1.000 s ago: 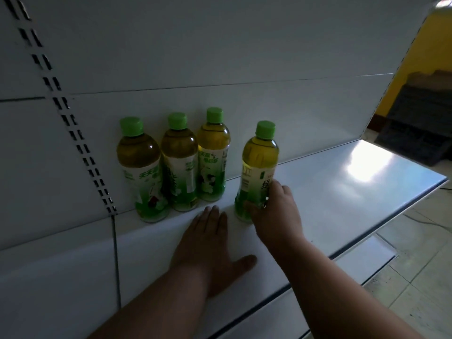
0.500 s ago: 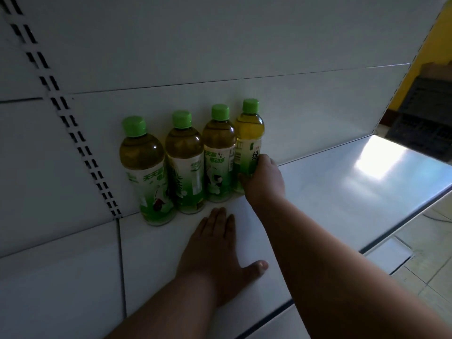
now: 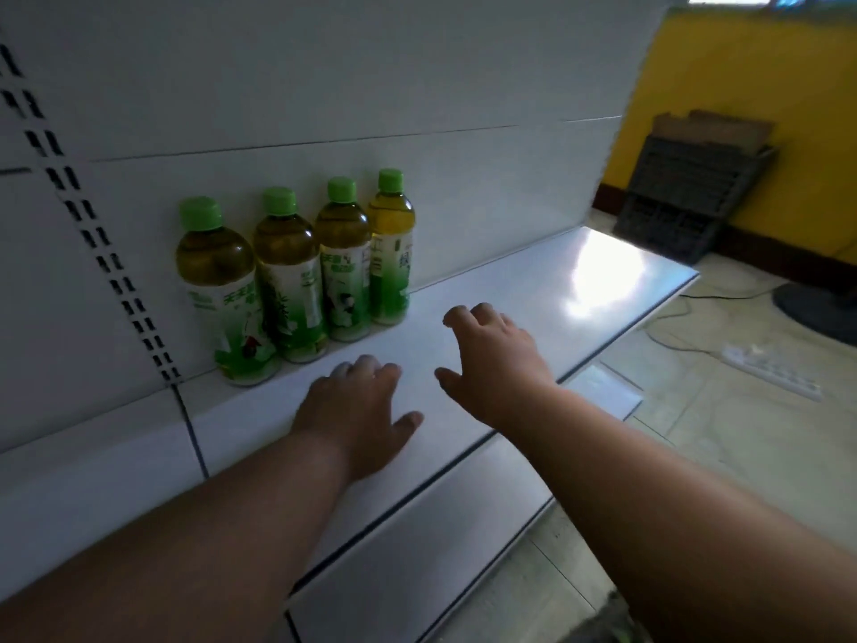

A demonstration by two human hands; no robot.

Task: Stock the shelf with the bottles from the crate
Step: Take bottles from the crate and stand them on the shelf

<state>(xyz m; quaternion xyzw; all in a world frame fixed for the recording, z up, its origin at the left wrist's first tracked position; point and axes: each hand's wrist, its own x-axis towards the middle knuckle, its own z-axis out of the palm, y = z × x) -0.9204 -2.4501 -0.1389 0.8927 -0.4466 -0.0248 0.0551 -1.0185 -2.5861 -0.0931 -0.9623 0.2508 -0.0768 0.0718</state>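
Note:
Several green-capped tea bottles stand upright in a row against the back panel of the white shelf (image 3: 533, 280). The rightmost bottle (image 3: 390, 252) holds lighter yellow liquid; the leftmost bottle (image 3: 222, 290) is nearest me. My right hand (image 3: 491, 359) hovers over the shelf to the right of the row, fingers spread, holding nothing. My left hand (image 3: 357, 415) rests palm-down on the shelf in front of the bottles, fingers apart, also holding nothing. No crate holding bottles is in sight.
A slotted upright strip (image 3: 106, 266) runs down the back panel at left. A lower shelf (image 3: 417, 549) juts out below. At right, a dark crate (image 3: 686, 197) leans on the yellow wall, with a power strip (image 3: 770, 371) and a fan base (image 3: 821, 304) on the tiled floor.
My right hand has let go of the light yellow bottle, now standing at the right end of the row, and has drawn back toward me. My left hand stays flat on the shelf.

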